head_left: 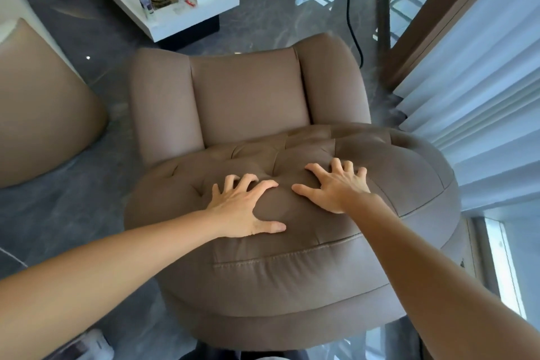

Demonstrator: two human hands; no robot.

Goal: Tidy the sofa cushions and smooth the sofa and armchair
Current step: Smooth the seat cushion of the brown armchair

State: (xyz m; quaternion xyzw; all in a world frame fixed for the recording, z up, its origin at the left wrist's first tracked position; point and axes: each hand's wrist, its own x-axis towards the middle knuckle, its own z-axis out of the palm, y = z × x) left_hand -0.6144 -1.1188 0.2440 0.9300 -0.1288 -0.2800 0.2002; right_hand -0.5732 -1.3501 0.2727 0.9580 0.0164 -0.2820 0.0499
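Since the brown tufted fabric armchair seat (292,213) yields softly, it is pressed near its front edge by the left hand (242,207) and right hand (339,190), fingers spread, nothing gripped.

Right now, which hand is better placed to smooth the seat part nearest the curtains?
The right hand, I judge. It lies flat on the armchair seat on the curtain side; the left hand presses nearer the other edge.

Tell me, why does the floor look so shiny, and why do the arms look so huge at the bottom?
Head view: the dark floor mirrors bright window light as glare near the curtain. The wide-angle lens stretches the edges, so the forearms balloon while the left hand and right hand, spread on the armchair seat, look small. Corners look a bit soft.
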